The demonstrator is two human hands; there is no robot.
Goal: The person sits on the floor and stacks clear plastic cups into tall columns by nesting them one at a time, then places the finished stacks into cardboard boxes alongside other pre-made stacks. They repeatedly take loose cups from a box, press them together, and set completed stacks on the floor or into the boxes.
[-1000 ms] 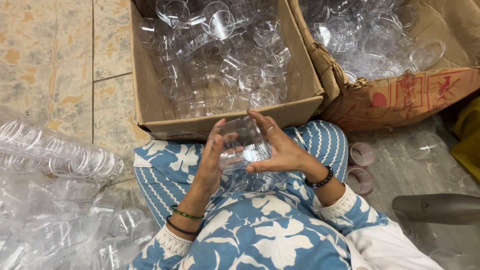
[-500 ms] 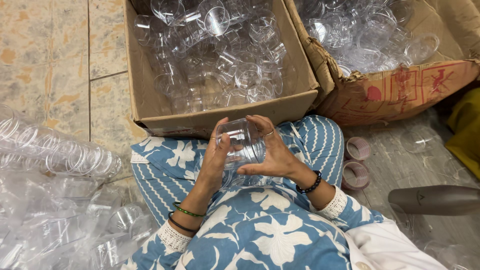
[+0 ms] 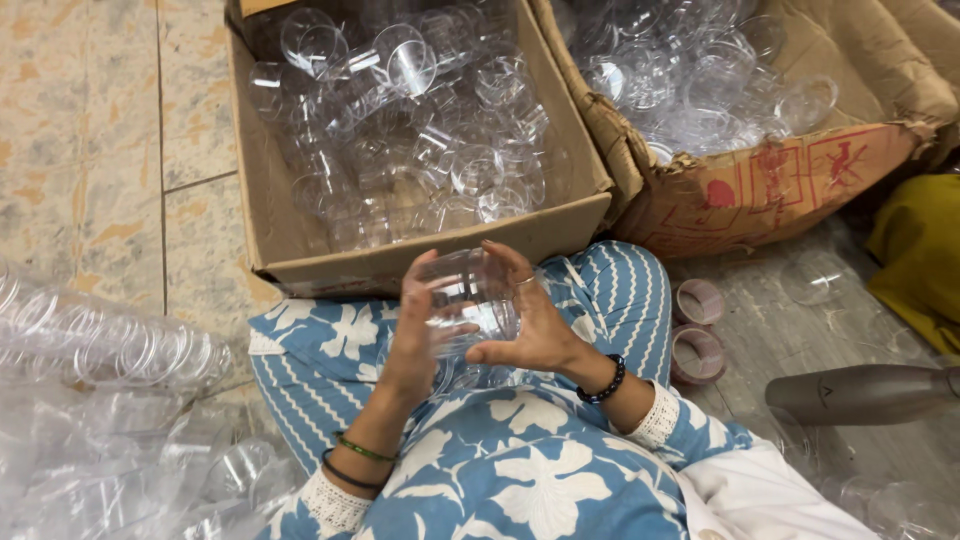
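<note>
A clear plastic cup is held between both hands above my lap, which is covered in blue and white floral cloth. My left hand wraps its left side, fingers curled over the rim. On the cup's right side and underside rests my right hand, with a ring on one finger and a dark bead bracelet at the wrist. Just beyond the hands stands a cardboard box filled with several loose clear cups.
A second, torn cardboard box with more clear cups sits at the right. Plastic bags with stacked clear cups lie at the left. Two rolls of tape, a grey bottle and a yellow cloth are at the right.
The cup has turned a little between my hands and my left fingers have shifted on its rim. The view has drifted slightly; the boxes stay put.
</note>
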